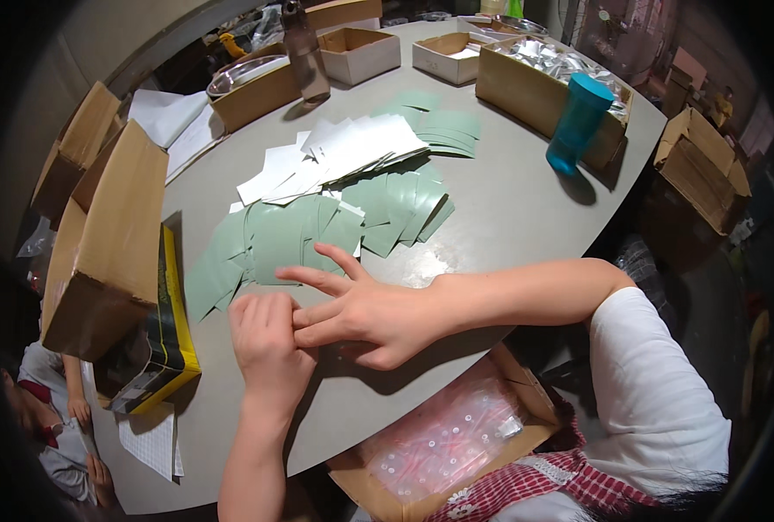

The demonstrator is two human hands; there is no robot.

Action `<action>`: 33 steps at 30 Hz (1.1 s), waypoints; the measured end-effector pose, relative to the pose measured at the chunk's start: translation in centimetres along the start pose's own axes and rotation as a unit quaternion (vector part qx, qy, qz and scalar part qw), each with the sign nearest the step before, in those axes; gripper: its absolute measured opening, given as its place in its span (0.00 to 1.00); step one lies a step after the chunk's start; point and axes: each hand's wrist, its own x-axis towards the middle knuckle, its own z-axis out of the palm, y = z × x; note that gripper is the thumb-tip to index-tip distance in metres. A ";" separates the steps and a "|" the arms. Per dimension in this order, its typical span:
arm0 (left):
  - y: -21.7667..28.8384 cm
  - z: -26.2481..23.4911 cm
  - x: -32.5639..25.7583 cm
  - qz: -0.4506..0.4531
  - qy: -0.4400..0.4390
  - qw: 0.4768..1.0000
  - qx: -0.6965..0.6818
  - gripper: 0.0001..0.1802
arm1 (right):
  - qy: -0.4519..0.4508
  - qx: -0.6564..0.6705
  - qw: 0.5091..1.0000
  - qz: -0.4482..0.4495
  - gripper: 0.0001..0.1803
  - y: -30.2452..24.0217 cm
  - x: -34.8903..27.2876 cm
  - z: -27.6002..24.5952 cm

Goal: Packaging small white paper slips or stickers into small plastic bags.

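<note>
My left hand is closed in a loose fist near the front of the table, its fingers curled. Whatever it may grip is hidden. From the right, my right hand reaches across, palm down. Two of its fingers are stretched out and spread apart; two others touch the curled fingers of my left hand. Nothing shows in my right hand. Just beyond both hands lie green sheets, fanned out in overlapping layers. Farther back, a pile of white sheets rests partly over them.
A grey table carries a blue tumbler, a dark bottle, a box of silvery pieces and a brown carton at left. By my lap sits a carton of clear plastic bags. Another person's hand shows lower left.
</note>
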 end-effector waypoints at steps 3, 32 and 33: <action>0.2 -0.6 0.0 0.001 0.019 1.000 -0.002 0.12 | 0.004 0.011 1.000 0.012 0.35 -0.6 0.3 -0.5; -1.3 -0.4 -0.7 -0.104 -0.035 0.989 -0.104 0.17 | 0.013 -0.250 0.954 0.165 0.22 5.5 0.3 -1.5; -1.7 -1.5 -1.6 -0.118 -0.030 0.989 -0.088 0.17 | -0.026 -0.236 0.949 0.207 0.22 5.1 0.5 -2.1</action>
